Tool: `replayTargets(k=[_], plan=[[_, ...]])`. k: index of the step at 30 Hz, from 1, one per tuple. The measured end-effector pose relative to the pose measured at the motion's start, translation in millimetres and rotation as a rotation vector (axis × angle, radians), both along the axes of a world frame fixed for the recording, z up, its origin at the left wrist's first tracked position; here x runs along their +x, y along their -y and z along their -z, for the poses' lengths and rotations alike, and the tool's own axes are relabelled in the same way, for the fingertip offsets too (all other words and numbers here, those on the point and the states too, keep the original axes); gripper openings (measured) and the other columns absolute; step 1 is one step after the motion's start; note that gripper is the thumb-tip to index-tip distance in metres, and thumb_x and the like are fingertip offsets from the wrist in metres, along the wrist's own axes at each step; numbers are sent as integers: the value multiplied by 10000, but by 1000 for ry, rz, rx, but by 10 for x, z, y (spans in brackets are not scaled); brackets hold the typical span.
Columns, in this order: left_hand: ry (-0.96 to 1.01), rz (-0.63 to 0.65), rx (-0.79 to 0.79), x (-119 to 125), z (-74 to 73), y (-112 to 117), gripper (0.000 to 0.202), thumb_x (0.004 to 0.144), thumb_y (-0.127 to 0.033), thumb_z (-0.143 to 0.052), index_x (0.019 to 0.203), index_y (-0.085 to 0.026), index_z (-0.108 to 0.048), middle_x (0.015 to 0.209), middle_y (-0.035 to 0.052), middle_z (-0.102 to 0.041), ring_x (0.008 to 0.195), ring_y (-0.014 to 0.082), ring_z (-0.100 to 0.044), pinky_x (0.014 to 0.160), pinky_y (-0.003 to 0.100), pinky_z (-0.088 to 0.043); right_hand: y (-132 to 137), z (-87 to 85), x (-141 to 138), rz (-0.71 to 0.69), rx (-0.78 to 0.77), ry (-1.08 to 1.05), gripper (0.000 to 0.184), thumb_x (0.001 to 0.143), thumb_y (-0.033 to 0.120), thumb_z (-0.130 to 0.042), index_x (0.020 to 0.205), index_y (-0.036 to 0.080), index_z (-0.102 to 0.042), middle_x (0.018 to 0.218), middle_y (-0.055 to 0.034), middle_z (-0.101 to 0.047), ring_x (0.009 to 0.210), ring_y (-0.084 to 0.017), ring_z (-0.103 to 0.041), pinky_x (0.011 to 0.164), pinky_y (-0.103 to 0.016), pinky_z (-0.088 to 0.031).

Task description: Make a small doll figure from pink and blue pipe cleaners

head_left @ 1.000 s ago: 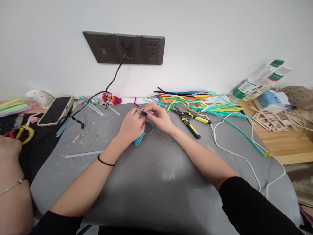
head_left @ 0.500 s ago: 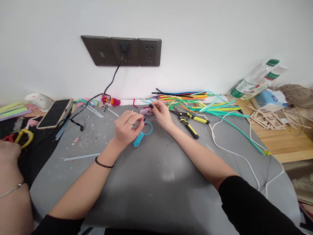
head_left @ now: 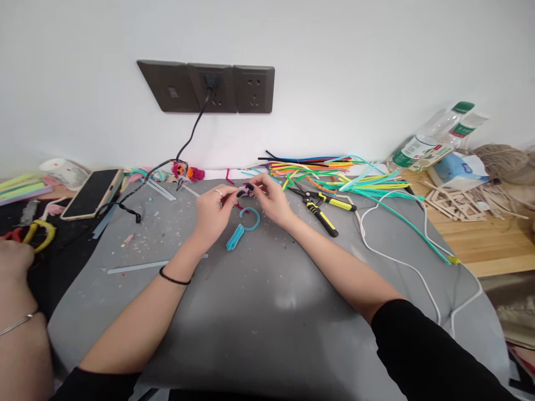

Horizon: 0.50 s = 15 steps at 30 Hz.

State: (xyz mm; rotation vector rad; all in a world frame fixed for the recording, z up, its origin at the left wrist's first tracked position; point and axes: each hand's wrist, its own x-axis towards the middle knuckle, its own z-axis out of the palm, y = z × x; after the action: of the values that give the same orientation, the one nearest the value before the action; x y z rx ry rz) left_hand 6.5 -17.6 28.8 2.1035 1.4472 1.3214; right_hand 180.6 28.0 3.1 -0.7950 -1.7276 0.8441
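Fingertips meet over the middle back of the grey mat. My left hand pinches one side of a small pale purple pipe-cleaner piece. The other side sits between thumb and fingers of my right hand, which is closed too. Fingers cover much of the piece, so its shape is hard to see. A dark red pipe cleaner shows just under the hands. Below them lies a light blue folded pipe cleaner with a curled end. Wire strippers with yellow and black handles rest right of my right hand.
Coloured pipe cleaners lie along the wall. A white cable crosses the right side. Bottles and wooden sticks stand farther right. At left are a phone, a black cord and another person's hand at scissors.
My left hand has shifted slightly up and turned, its fingertips now closer to my right hand's on the purple piece. My right hand has tipped inward. The view moved slightly.
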Motion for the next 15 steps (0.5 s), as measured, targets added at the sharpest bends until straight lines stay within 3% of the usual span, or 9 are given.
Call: replayTargets(k=[4, 8, 11, 15], plan=[[61, -210, 142, -179, -73, -39, 221, 998, -344, -516, 980, -212, -692, 965, 74, -743, 914, 224, -702, 850, 383, -565, -29, 21, -5, 16, -69, -56, 271, 988, 480, -526, 958, 212, -551, 905, -33, -639, 797, -152, -613, 703, -275, -517], [-173, -328, 142, -430, -103, -152, 261, 955, -274, -540, 1180, -240, -668, 1350, 142, -650, 1302, 336, -566, 1098, 547, -435, -41, 18, 4, 50, -83, -83, 199, 979, 403, -537, 1013, 210, -568, 912, -30, -642, 779, -146, -611, 691, -268, -517], [-321, -366, 52, -515, -52, -198, 453, 898, -279, -593, 1343, -193, -601, 1265, 192, -692, 1307, 413, -542, 1084, 632, -392, -53, 28, 15, 112, -72, -80, 183, 977, 354, -528, 1084, 210, -563, 964, -42, -646, 804, -147, -609, 686, -264, -511], [-329, -402, 47, -521, 14, -199, 339, 917, -309, -550, 1193, -183, -703, 1114, 200, -744, 1238, 435, -573, 1074, 712, -332, -68, 16, 51, 230, -41, -108, 185, 970, 354, -534, 1085, 209, -546, 957, -46, -639, 818, -155, -597, 685, -270, -489]])
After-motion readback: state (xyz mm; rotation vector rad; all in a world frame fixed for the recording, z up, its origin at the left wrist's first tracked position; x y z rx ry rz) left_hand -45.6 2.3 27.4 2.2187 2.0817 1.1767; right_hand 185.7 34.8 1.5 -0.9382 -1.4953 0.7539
